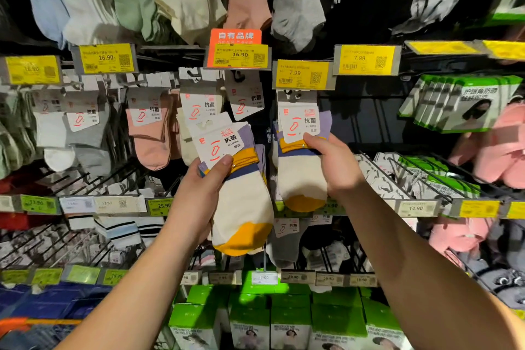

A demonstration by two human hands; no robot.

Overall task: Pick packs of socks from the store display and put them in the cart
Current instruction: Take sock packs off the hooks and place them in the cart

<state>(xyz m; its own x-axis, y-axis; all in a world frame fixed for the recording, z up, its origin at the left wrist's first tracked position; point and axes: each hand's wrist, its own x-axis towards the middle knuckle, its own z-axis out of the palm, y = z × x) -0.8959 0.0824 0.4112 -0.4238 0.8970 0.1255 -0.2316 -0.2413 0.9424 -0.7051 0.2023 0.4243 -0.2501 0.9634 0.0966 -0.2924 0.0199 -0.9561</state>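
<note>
Left hand (204,190): grips a free sock pack (241,193), thumb on its card
Right hand (332,165): pinches a hung pack (301,156) under the 7.99 tag (302,74)

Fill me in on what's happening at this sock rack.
A person is taking socks from a store display. The left hand grips a cream, yellow and purple sock pack already off its hook. The right hand grips a matching pack whose card top sits at the hook below the 7.99 price tag. No cart is in view.
</note>
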